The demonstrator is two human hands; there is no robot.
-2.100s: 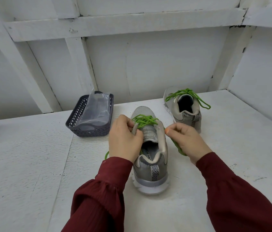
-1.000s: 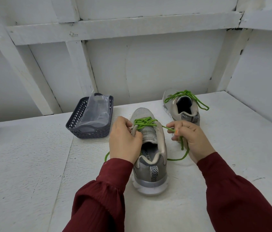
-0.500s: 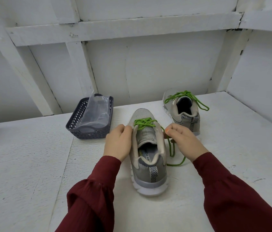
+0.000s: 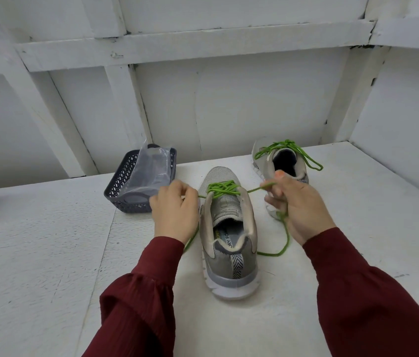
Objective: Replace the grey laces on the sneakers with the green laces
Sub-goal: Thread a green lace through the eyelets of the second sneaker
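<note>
Wider apart now, left hand (image 4: 175,211) and right hand (image 4: 299,206) pinch the green lace (image 4: 222,188), seemingly taut, crosswise over the sneaker (image 4: 229,243).

White table (image 4: 35,253): near sneaker (image 4: 231,266), far sneaker (image 4: 267,163), basket (image 4: 123,181).

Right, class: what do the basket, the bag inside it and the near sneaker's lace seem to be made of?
Basket: likely moulded plastic, matte dark grey, lattice walls.
Bag: thin clear plastic film, glossy, crinkled.
Lace: probably woven cord, bright green, matte, limp where slack.
</note>
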